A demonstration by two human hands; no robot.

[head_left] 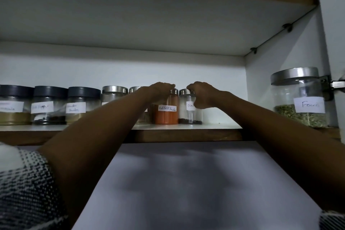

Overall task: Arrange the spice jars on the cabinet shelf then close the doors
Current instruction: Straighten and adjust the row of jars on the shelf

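Note:
A row of labelled spice jars stands on the cabinet shelf [186, 127]. My left hand [158, 91] rests on top of a jar just left of the orange red chilli powder jar [166, 112]; that jar is mostly hidden behind my wrist. My right hand [203, 95] grips the slim jar with black grains [189, 110], fingers around its lid and upper side. Three dark-lidded jars [48, 105] stand at the left, followed by a steel-lidded jar [113, 95]. A larger fennel jar [300, 99] sits at the shelf's right front.
An upper shelf [168, 15] hangs close above the jars. The cabinet's right wall [261, 84] carries a door hinge [336, 85] beside the fennel jar. Bare shelf lies between the black-grain jar and the right wall. The underside of the shelf fills the lower view.

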